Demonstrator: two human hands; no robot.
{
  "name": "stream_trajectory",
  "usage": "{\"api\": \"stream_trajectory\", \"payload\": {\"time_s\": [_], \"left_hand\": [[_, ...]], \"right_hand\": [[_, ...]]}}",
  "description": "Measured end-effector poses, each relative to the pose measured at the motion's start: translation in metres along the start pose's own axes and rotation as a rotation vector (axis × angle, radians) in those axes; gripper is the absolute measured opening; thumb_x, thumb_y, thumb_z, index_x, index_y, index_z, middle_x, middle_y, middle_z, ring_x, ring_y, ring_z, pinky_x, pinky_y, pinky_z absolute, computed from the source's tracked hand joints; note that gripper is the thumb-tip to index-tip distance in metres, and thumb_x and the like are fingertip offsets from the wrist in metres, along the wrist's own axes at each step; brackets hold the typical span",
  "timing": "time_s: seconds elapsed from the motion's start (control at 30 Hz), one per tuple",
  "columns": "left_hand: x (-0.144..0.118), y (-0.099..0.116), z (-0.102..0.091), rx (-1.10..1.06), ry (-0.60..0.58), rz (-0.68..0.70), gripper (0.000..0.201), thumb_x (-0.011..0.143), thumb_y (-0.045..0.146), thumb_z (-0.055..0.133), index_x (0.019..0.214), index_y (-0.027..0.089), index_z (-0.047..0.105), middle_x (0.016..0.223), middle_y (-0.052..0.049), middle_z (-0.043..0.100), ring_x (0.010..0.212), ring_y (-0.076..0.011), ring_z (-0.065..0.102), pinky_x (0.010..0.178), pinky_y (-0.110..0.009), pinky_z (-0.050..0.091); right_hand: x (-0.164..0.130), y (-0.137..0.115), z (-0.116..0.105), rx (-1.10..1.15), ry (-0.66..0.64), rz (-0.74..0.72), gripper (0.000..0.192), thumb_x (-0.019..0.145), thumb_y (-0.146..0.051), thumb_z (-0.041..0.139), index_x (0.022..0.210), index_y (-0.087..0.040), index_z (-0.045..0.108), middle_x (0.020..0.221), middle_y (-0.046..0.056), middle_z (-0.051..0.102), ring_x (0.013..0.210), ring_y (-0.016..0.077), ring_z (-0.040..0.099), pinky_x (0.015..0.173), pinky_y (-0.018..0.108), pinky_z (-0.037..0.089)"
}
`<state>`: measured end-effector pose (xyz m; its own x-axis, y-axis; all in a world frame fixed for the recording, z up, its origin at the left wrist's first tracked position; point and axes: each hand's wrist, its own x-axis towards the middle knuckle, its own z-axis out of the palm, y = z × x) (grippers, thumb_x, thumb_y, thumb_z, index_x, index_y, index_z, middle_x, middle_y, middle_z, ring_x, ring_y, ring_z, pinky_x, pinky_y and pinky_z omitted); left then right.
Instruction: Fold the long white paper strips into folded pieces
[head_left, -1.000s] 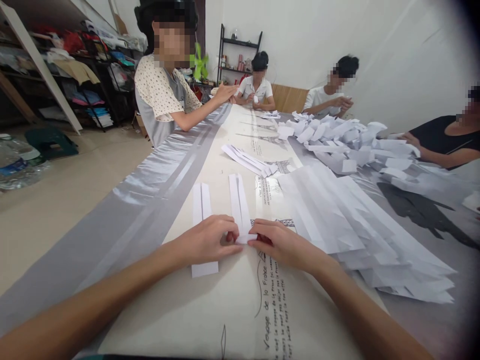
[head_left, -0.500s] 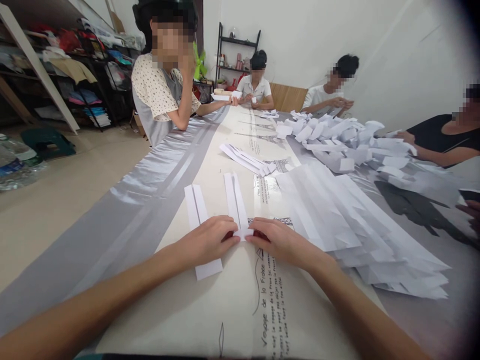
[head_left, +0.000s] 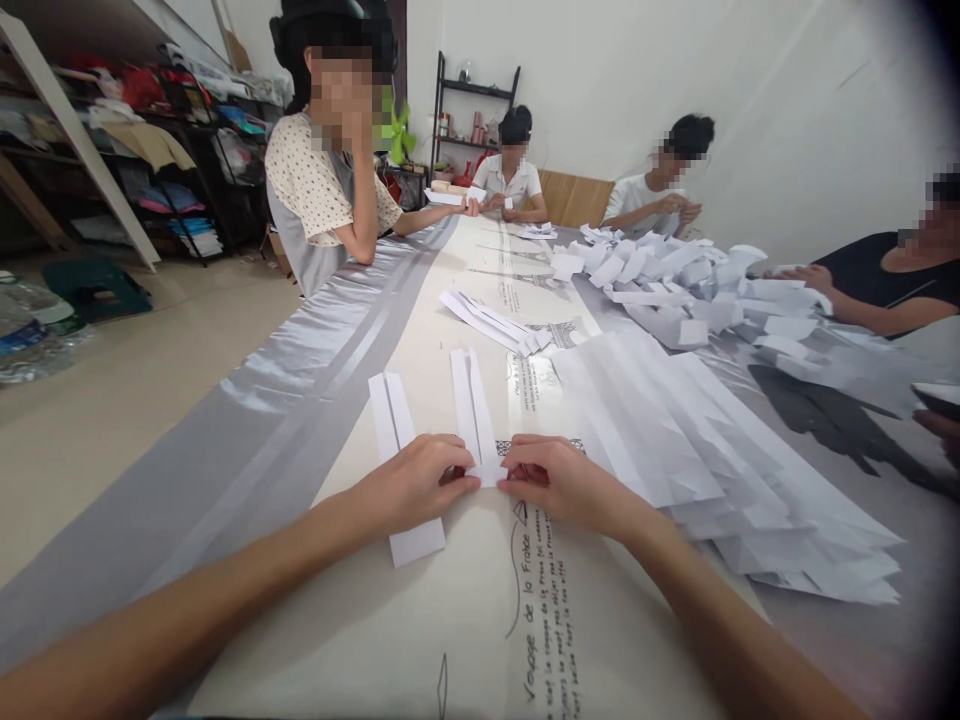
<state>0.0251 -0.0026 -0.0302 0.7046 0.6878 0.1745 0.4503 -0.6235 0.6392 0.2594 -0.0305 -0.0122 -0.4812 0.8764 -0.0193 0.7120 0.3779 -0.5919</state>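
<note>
A folded white paper strip (head_left: 473, 410) lies lengthwise on the table in front of me. My left hand (head_left: 415, 483) and my right hand (head_left: 559, 482) pinch its near end from both sides, fingertips almost meeting. A second folded strip (head_left: 396, 455) lies to the left, partly under my left hand and wrist. Both hands rest on the printed table cover (head_left: 480, 620).
A fanned stack of folded strips (head_left: 705, 460) lies right of my hands, a smaller bundle (head_left: 495, 322) farther ahead, and a loose paper heap (head_left: 690, 285) beyond. Several people sit around the table. The nearest person (head_left: 330, 190), at the left, holds out a paper. Shelves line the left wall.
My hands stayed pinched on the strip's near end, with the fold pressed flatter. The left strip skewed slightly. The person at the left raised a hand to the face.
</note>
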Motion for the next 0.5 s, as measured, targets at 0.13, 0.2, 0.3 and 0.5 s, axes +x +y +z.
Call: {"api": "stream_trajectory", "payload": {"time_s": [0.13, 0.2, 0.3, 0.5], "left_hand": [[0.000, 0.002, 0.000, 0.010, 0.006, 0.002, 0.035, 0.093, 0.022, 0.054, 0.060, 0.018, 0.042, 0.067, 0.001, 0.048, 0.062, -0.0133, 0.045, 0.060, -0.029, 0.035], [0.001, 0.004, 0.000, 0.028, 0.000, -0.023, 0.035, 0.093, 0.022, 0.054, 0.060, 0.018, 0.041, 0.067, 0.001, 0.048, 0.061, -0.0133, 0.044, 0.060, -0.029, 0.035], [0.002, 0.006, -0.002, 0.048, -0.013, -0.080, 0.036, 0.091, 0.025, 0.055, 0.060, 0.019, 0.037, 0.065, 0.001, 0.047, 0.062, -0.0142, 0.044, 0.059, -0.029, 0.034], [0.000, 0.008, -0.003, 0.009, -0.029, -0.197, 0.043, 0.090, 0.029, 0.055, 0.062, 0.020, 0.024, 0.059, 0.003, 0.033, 0.058, -0.0135, 0.032, 0.051, -0.030, 0.025]], "right_hand": [[0.002, -0.001, 0.001, 0.064, -0.001, 0.100, 0.022, 0.089, -0.029, 0.062, 0.069, -0.021, 0.058, 0.071, -0.001, 0.055, 0.061, 0.0125, 0.046, 0.055, 0.028, 0.035], [0.003, -0.003, 0.000, 0.104, -0.010, 0.146, 0.021, 0.088, -0.030, 0.061, 0.069, -0.020, 0.060, 0.065, -0.002, 0.053, 0.058, 0.0123, 0.045, 0.052, 0.027, 0.033], [0.003, -0.005, 0.000, 0.161, -0.020, 0.160, 0.025, 0.089, -0.032, 0.059, 0.068, -0.019, 0.061, 0.060, -0.003, 0.049, 0.056, 0.0116, 0.042, 0.051, 0.028, 0.032], [0.000, -0.010, 0.003, 0.175, -0.016, 0.193, 0.024, 0.090, -0.033, 0.059, 0.070, -0.020, 0.061, 0.062, -0.002, 0.053, 0.058, 0.0129, 0.044, 0.052, 0.029, 0.034]]}}
